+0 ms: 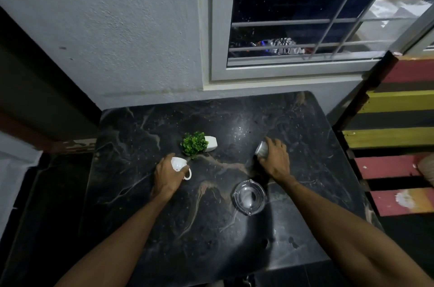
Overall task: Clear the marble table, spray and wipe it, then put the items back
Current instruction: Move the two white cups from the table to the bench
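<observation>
The black marble table with pale veins fills the middle of the view. My left hand grips a white teacup, tilted on its side with the handle pointing right. My right hand closes over a second white cup, also tilted. Between and behind them a small green plant in a white pot lies tipped over on the marble. A clear glass ashtray sits nearer to me, just below my right wrist.
A grey wall and a barred window stand behind the table. A red, yellow and black striped slatted bench runs along the right side. Dark floor shows at the left and in front.
</observation>
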Demonstrator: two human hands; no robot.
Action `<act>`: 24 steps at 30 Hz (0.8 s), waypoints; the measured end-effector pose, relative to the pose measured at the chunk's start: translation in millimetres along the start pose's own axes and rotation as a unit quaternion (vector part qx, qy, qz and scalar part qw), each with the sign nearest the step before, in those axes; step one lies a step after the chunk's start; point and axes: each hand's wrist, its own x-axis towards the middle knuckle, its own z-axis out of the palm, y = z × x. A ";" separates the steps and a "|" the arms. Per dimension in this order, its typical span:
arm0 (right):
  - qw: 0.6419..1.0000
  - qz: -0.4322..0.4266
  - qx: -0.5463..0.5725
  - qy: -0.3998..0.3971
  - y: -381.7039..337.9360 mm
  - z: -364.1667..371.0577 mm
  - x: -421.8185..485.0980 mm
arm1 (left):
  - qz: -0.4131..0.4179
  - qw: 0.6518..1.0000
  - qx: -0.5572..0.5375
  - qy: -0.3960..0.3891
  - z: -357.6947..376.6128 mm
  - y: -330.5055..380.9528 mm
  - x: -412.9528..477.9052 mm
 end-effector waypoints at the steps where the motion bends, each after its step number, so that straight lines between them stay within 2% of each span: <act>1: 1.000 -0.008 -0.013 -0.007 1.4 0.5 3.5 | 0.001 1.000 -0.005 0.001 -0.8 -0.6 0.6; 6: 0.999 -0.043 -0.028 -0.008 7.7 0.8 9.4 | 0.012 0.999 -0.034 0.016 -2.2 0.5 -8.4; 12: 0.995 -0.032 0.085 0.050 5.5 -7.9 -6.2 | 0.081 0.986 -0.138 0.040 13.5 31.7 -39.2; 18: 0.972 -0.044 0.208 0.098 23.3 -36.2 -24.6 | 0.082 0.962 -0.259 -0.022 40.9 97.7 -58.9; 24: 0.941 -0.048 0.291 0.163 86.3 -85.3 -36.7 | 0.150 0.941 -0.290 -0.089 97.9 186.0 -82.9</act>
